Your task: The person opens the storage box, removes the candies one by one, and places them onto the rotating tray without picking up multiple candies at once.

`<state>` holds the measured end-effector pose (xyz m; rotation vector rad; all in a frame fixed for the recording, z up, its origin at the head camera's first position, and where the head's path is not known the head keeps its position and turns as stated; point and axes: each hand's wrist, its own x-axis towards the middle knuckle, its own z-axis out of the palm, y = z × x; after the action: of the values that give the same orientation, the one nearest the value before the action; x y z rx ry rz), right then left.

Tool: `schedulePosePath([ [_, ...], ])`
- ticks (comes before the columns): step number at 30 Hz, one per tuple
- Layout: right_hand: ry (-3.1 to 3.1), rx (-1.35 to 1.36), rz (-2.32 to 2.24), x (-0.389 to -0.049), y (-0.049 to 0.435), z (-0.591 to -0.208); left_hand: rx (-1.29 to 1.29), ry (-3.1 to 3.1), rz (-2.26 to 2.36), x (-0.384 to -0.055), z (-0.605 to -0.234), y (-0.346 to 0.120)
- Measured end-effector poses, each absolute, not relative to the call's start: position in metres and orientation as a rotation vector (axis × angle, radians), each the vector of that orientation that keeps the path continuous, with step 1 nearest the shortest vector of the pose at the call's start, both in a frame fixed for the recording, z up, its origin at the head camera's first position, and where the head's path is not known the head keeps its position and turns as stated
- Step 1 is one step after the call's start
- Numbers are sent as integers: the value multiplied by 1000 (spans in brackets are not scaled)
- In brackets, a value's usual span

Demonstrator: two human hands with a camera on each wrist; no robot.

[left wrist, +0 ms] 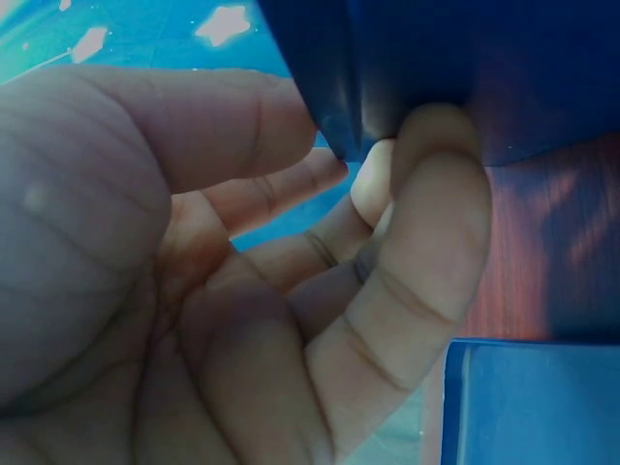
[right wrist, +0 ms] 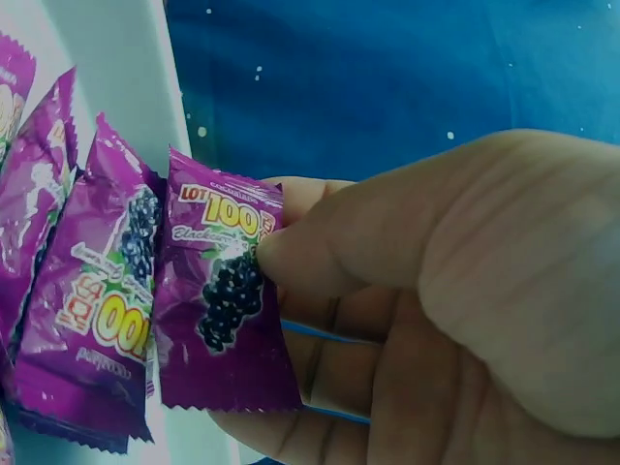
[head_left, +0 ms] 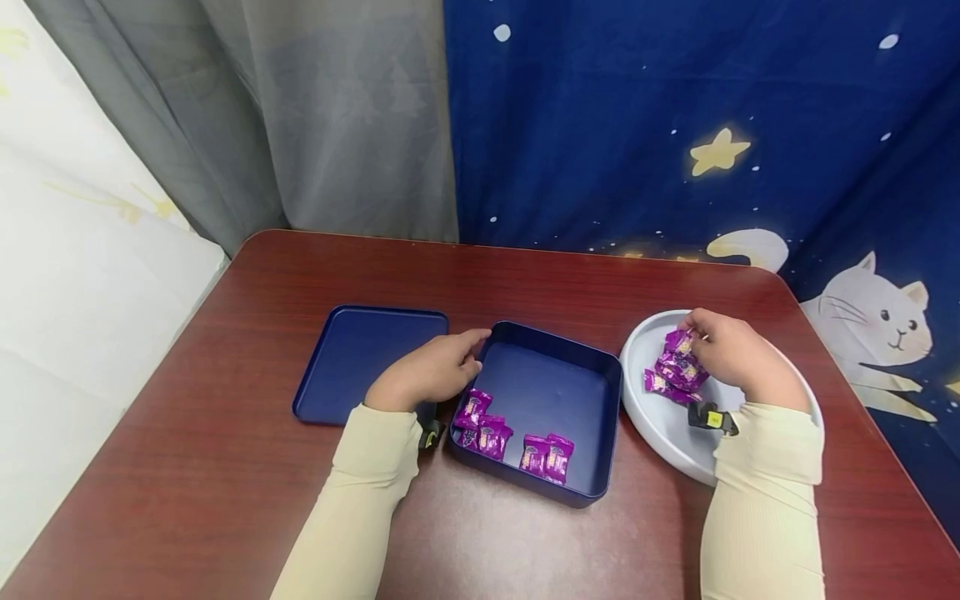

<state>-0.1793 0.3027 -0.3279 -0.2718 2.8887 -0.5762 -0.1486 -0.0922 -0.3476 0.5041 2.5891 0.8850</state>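
My right hand [head_left: 726, 348] reaches over the round white tray [head_left: 632, 392]. Between thumb and fingers it pinches one purple wrapped candy [right wrist: 228, 291] marked with blackberries and "100". Other matching candies [right wrist: 92, 300] lie in the tray right beside it. With relaxed, slightly bent fingers, my left hand [head_left: 429, 371] touches the outside of the open square blue box [head_left: 543, 375] at its left wall. Seen from the left wrist, the fingertips rest against the blue wall [left wrist: 542, 77]. Inside the box, several purple candies [head_left: 487, 433] sit along the near side, in two groups.
A flat blue lid [head_left: 360, 354] lies on the brown wooden table [head_left: 225, 400], left of the box. The tray's rim comes close to the box's right side. Behind the table hang a grey curtain [head_left: 360, 117] and a dark blue one [head_left: 585, 133] with stars.
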Motion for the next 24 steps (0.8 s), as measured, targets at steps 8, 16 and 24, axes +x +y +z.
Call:
schedulePosePath([
  [8,2860,-225,-570,-181,302,-335,504,2592,882,-149,-349,-92],
  [16,2851,-212,-545,-183,304,-339,493,2593,886,-150,-351,-92],
  [24,2839,-239,-542,-182,307,-338,485,2584,895,-149,-350,-93],
])
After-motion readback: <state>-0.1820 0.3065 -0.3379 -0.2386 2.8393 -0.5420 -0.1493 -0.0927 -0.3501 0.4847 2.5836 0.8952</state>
